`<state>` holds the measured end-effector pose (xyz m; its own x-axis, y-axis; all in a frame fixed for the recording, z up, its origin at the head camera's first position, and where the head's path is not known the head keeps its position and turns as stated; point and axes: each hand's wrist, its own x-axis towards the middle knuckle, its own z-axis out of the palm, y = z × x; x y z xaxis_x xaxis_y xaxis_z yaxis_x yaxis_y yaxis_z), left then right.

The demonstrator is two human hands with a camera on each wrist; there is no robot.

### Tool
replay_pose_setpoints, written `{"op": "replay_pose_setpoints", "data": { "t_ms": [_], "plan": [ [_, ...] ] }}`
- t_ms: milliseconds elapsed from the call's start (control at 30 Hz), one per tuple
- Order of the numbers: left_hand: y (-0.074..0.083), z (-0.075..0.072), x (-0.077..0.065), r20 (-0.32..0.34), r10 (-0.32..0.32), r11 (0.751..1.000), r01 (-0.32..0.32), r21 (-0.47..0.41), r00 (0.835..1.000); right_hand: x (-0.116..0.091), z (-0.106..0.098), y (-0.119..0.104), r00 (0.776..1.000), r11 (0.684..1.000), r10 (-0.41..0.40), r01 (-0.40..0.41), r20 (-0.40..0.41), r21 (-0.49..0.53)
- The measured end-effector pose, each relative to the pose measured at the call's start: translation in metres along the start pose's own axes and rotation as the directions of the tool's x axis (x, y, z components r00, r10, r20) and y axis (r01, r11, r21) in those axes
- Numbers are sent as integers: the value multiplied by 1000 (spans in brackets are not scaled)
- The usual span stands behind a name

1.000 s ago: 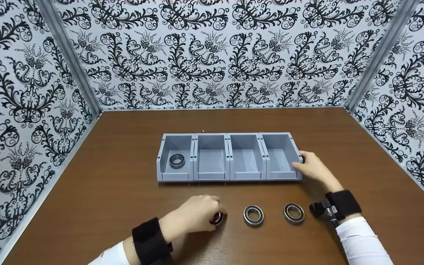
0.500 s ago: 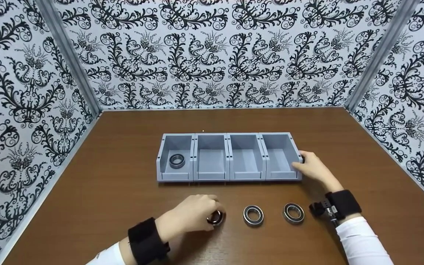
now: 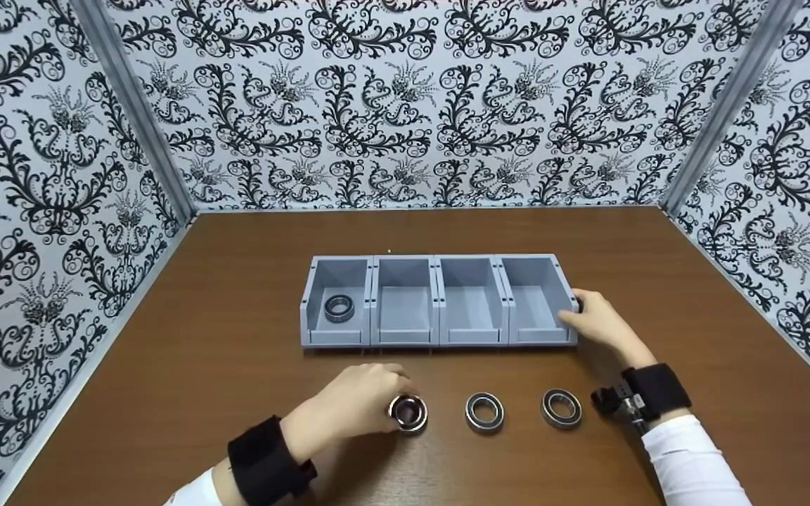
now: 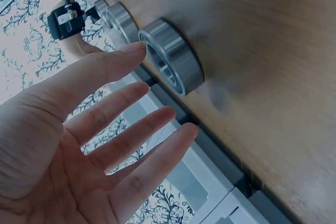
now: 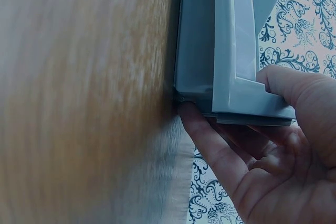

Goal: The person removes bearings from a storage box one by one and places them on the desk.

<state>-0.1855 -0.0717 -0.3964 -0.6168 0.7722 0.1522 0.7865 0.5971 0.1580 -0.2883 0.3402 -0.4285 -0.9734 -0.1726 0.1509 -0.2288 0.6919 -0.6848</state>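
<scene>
A metal ball bearing (image 3: 418, 426) lies flat on the brown table beside my left hand (image 3: 352, 402). In the left wrist view the left hand (image 4: 79, 145) has its fingers spread apart, and the thumb tip is at the edge of the bearing (image 4: 181, 59); whether they touch I cannot tell. My right hand (image 3: 603, 325) grips the right end of a row of grey open-front bins (image 3: 405, 338). Seen from the right wrist, thumb and fingers of that hand (image 5: 289, 166) hold the bin's corner (image 5: 226, 98) from both sides.
Two more bearings lie to the right on the table (image 3: 250, 281), a middle one (image 3: 484, 427) and a right one (image 3: 561, 423). Another bearing (image 3: 339, 318) sits in the leftmost bin. Patterned walls (image 3: 405, 105) close off the back and sides.
My left hand has drawn a little to the left, and its fingers have come off the bearing, which now shows almost whole. The right hand and the bins have stayed in place.
</scene>
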Motion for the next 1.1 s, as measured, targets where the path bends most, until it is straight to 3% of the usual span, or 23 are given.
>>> {"op": "replay_pose_setpoints", "data": {
  "t_ms": [400,733,1100],
  "plan": [
    [-9,-15,-4,13,-94,994,94,-59,996,0,1,2,1000,1000,-4,4,-2,1],
    [-20,-24,-10,-55,-111,992,108,-60,992,0,-1,-1,1000,1000,16,-16,19,-5],
    [-34,-34,-14,-97,-190,979,181,-95,977,0,0,-2,1000,1000,24,-24,4,-13]
  ]
}}
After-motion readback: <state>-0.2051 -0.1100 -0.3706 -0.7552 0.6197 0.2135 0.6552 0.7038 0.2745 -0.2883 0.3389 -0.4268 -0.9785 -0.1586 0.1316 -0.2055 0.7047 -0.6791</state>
